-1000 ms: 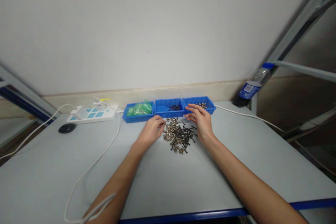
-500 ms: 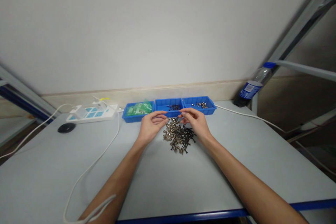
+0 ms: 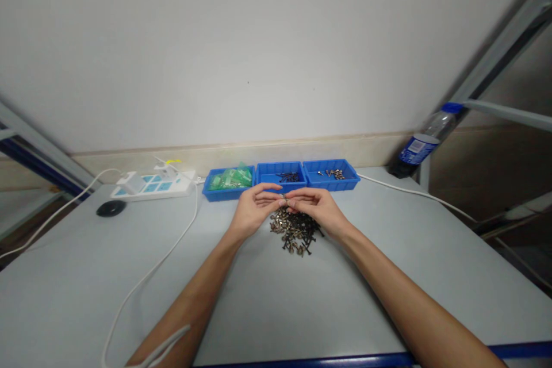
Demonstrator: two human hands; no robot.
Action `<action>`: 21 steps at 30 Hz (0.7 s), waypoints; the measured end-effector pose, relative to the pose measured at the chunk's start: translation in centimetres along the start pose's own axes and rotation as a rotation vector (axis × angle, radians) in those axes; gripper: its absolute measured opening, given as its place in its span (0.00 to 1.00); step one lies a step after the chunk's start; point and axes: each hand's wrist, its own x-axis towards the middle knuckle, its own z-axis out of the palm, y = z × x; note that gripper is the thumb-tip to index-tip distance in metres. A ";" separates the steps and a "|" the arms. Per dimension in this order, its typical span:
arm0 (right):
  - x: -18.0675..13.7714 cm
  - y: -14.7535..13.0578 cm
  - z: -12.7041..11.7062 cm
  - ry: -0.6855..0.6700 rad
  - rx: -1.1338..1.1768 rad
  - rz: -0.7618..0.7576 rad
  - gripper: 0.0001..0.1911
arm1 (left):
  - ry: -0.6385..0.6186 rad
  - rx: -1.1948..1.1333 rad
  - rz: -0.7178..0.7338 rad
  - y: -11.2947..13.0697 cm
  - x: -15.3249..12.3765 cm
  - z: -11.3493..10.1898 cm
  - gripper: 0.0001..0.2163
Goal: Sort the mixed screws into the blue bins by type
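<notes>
My left hand (image 3: 254, 208) and my right hand (image 3: 317, 210) meet above the far part of a screw pile (image 3: 293, 233), their thumbs and fingertips pinched together. Between the fingertips shows a small silvery screw (image 3: 284, 199), partly covered by the fingers. Brassy, silver-looking screws lie mostly on the pile's left, black ones mostly on its right. Just beyond my hands stands a middle blue bin (image 3: 267, 175) with black screws (image 3: 290, 176) in it. The right blue bin (image 3: 352, 179) holds a few shiny screws (image 3: 336, 173).
A left blue bin (image 3: 208, 190) contains green plastic bags (image 3: 233, 177). Farther left are a white power strip (image 3: 181, 187) and a black disc (image 3: 111, 209). A white cable (image 3: 150, 270) crosses the table and passes over my left forearm. A dark drink bottle (image 3: 418, 148) leans at the back right.
My hands have come together from a small gap, and their fingertips now meet over the pile. The view has shifted slightly.
</notes>
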 end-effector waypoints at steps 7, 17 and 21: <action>0.0 0.1 -0.1 0.009 0.065 0.004 0.13 | -0.020 0.163 0.141 -0.3 0.0 0.2 0.12; 1.1 0.9 -1.5 0.573 0.168 -0.206 0.11 | -0.254 0.961 0.495 -2.8 0.6 -1.7 0.17; 1.3 1.0 -1.9 0.647 0.169 -0.189 0.14 | -0.243 1.014 0.455 -2.7 0.6 -1.8 0.13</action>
